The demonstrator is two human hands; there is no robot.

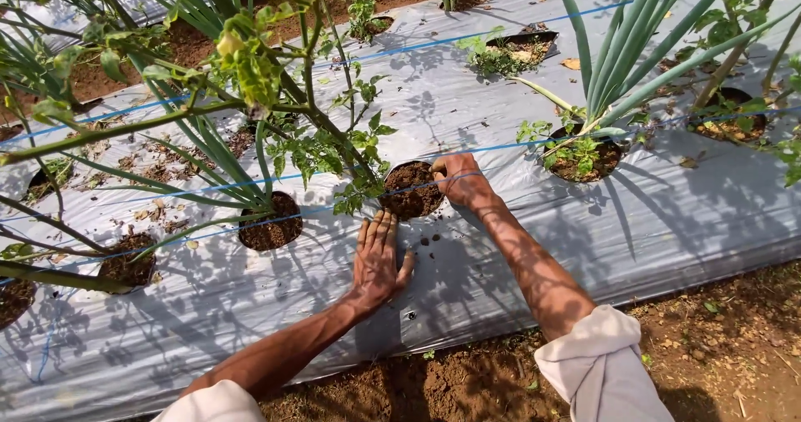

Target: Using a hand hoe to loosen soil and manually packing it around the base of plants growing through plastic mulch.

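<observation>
Head view: your left hand (pixel 378 259) flat, fingers spread, on silver mulch sheet (pixel 501 247) just near of soil-filled planting hole (pixel 410 190). Your right hand (pixel 460 180) at hole's right rim, fingers curled into soil (outdoors, sunlit). Bare earth (pixel 717 338) near right.

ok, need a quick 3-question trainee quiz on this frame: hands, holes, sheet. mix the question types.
1. True or false: the left hand lies flat, palm down, on the silver plastic sheet.
2. Where is the right hand? A) on the bare ground B) at the rim of a soil-filled hole C) gripping an onion leaf
3. Fill in: thin ___-coloured strings run along the bed above the sheet.

Key: 1 true; 2 B; 3 blue
</observation>
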